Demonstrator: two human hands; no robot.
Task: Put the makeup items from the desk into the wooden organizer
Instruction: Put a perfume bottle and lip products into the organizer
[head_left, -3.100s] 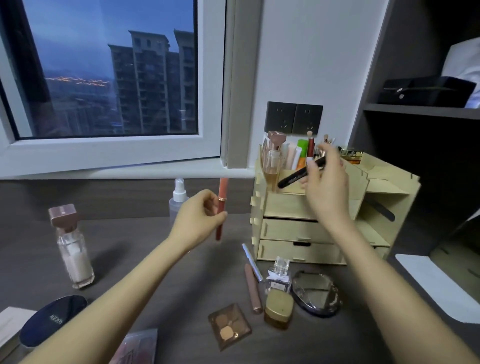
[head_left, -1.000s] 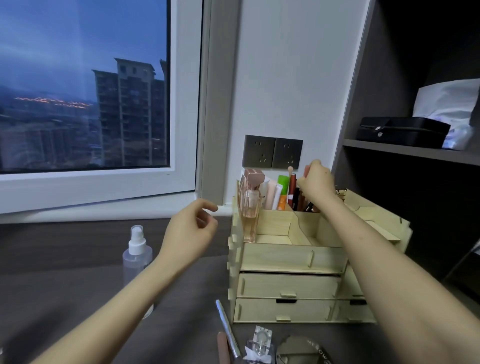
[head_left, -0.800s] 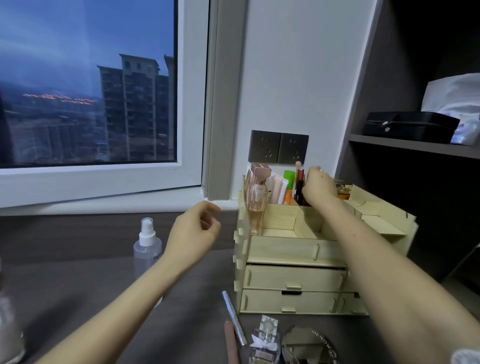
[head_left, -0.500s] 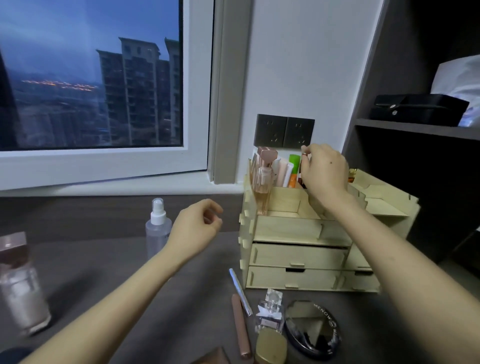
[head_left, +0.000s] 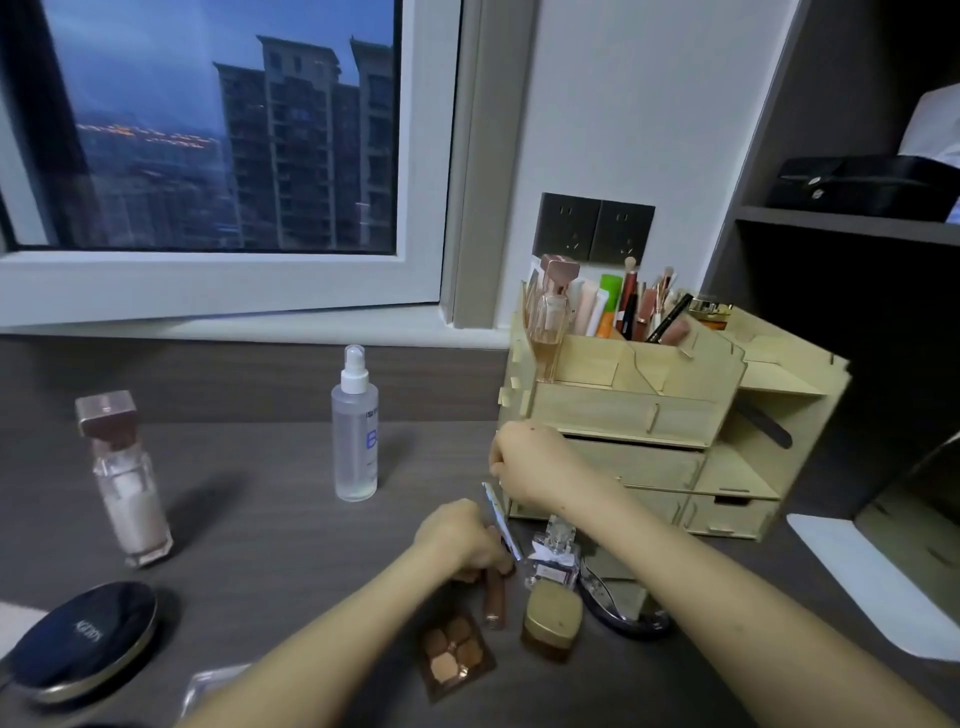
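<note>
Right now my left hand (head_left: 460, 535) is low over the desk (head_left: 260, 519), just in front of the wooden organizer (head_left: 597, 410), with its fingers curled round the upper end of the brown tube (head_left: 493, 597), which lies flat on the desk. A thin pen (head_left: 501, 519) lies slantwise just beside those fingers, touching them.

My right hand (head_left: 530, 462) hangs by the organizer's lower left corner, close to the pen's far tip. Its fingers are curled under, and I cannot tell whether they hold anything.

Beside the tube sit a small perfume bottle (head_left: 553, 556), a gold-lidded jar (head_left: 550, 618) and an eyeshadow palette (head_left: 454, 654); my right forearm crosses over a round mirror compact (head_left: 618, 597). Further left stand a clear spray bottle (head_left: 355, 426) and a foundation bottle (head_left: 127, 488) with a rose cap, and a dark compact (head_left: 78, 639) lies near the desk's front edge.

Upright in the organizer's top compartments are a tall glass bottle (head_left: 550, 317), several tubes and some brushes.
</note>
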